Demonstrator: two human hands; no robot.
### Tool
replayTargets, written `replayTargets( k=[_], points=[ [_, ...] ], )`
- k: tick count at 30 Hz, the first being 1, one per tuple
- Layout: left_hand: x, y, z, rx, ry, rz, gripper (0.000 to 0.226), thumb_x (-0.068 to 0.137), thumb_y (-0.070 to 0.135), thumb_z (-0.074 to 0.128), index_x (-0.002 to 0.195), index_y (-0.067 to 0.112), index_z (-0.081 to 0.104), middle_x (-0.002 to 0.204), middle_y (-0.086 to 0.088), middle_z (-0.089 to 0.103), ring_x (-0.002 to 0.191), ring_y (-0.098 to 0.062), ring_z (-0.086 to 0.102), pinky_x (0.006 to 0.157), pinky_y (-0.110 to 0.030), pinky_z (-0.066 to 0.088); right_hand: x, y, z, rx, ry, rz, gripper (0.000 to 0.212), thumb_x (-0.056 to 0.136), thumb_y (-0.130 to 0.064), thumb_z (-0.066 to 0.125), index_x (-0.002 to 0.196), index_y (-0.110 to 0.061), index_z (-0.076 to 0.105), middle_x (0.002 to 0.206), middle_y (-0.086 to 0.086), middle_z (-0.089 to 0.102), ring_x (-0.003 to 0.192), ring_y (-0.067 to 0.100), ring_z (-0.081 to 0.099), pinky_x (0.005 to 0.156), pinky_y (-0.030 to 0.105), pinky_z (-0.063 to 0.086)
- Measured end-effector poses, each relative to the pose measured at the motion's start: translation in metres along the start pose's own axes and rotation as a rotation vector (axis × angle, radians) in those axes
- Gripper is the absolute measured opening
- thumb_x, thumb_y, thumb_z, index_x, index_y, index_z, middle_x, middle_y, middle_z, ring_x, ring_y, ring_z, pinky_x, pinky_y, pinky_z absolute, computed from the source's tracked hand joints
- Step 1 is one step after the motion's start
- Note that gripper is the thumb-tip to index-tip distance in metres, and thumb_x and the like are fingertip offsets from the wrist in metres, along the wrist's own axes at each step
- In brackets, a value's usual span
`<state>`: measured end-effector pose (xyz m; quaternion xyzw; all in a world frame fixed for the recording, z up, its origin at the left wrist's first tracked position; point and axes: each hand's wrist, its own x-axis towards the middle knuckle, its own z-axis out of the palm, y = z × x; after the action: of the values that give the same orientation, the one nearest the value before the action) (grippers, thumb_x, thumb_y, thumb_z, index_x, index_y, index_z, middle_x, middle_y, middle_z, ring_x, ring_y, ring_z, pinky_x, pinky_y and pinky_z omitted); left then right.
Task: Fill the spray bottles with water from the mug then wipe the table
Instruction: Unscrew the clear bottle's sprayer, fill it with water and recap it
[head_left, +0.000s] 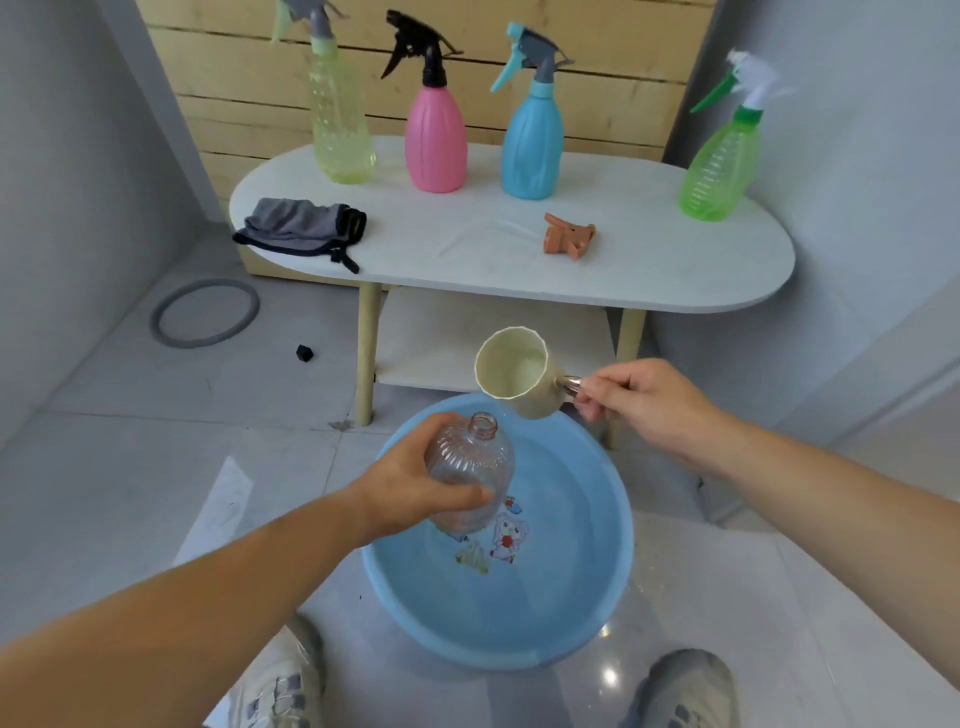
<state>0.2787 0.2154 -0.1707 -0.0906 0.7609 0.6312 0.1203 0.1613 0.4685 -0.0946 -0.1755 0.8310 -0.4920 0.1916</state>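
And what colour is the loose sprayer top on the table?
Orange-brown. The sprayer top lies on the white table, clear in the head view.

I see a bright, evenly lit, slightly soft wide-angle view, edges bowed by the lens, small glare spots on the glossy floor (611, 676), faint shadows under the bench (675, 270).

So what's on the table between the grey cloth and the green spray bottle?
In the head view, only the orange trigger spray head, detached and lying on the white oval table, sits between the folded grey cloth and the green spray bottle.
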Motion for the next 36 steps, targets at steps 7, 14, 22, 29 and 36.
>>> replayTargets(
  k=[7,14,22,29,36],
  points=[
    [-0.017,0.042,-0.013,0.027,-0.057,0.092,0.079,0.065,0.023,0.093,0.134,0.031,0.055,0.118,0.006,0.073,0.112,-0.012,0.07,0.095,-0.034,0.06,-0.037,-0.056,-0.018,0.054,0.082,-0.222,0.039,0.097,-0.014,0.059,0.061,-0.023,0.073,0.081,0.014,0.072,0.096,0.028,0.067,0.088,0.025,0.052],
    [-0.03,0.06,-0.022,0.026,-0.07,0.127,0.082,0.065,0.024,0.092,0.138,0.028,0.054,0.12,0.001,0.072,0.112,-0.016,0.07,0.095,-0.038,0.06,-0.049,-0.075,-0.022,-0.029,0.178,-0.326,0.034,0.095,-0.018,0.063,0.066,-0.032,0.074,0.077,0.003,0.074,0.092,0.024,0.068,0.096,0.046,0.05],
    [-0.028,0.058,-0.014,-0.062,-0.035,0.103,0.082,0.062,0.025,0.095,0.134,0.03,0.055,0.117,0.002,0.074,0.11,-0.019,0.072,0.091,-0.04,0.061,-0.051,-0.077,-0.021,-0.127,0.201,-0.335,0.022,0.093,-0.015,0.063,0.077,-0.027,0.072,0.072,-0.001,0.072,0.082,0.041,0.061,0.077,0.044,0.049],
    [-0.024,0.059,-0.011,-0.112,-0.036,0.088,0.068,0.079,0.004,0.086,0.134,0.028,0.054,0.11,0.006,0.076,0.103,-0.014,0.074,0.077,-0.028,0.06,-0.049,-0.076,-0.018,-0.168,0.193,-0.333,0.019,0.094,-0.015,0.064,0.08,-0.025,0.073,0.072,-0.003,0.071,0.078,0.042,0.06,0.071,0.04,0.046],
    [-0.022,0.055,-0.012,-0.124,-0.021,0.079,0.07,0.078,0.005,0.087,0.135,0.026,0.053,0.113,0.003,0.075,0.106,-0.016,0.074,0.081,-0.033,0.061,-0.047,-0.077,-0.016,-0.186,0.193,-0.357,0.025,0.093,-0.017,0.064,0.077,-0.035,0.07,0.07,-0.007,0.071,0.076,0.03,0.062,0.072,0.033,0.047]
  ],
)
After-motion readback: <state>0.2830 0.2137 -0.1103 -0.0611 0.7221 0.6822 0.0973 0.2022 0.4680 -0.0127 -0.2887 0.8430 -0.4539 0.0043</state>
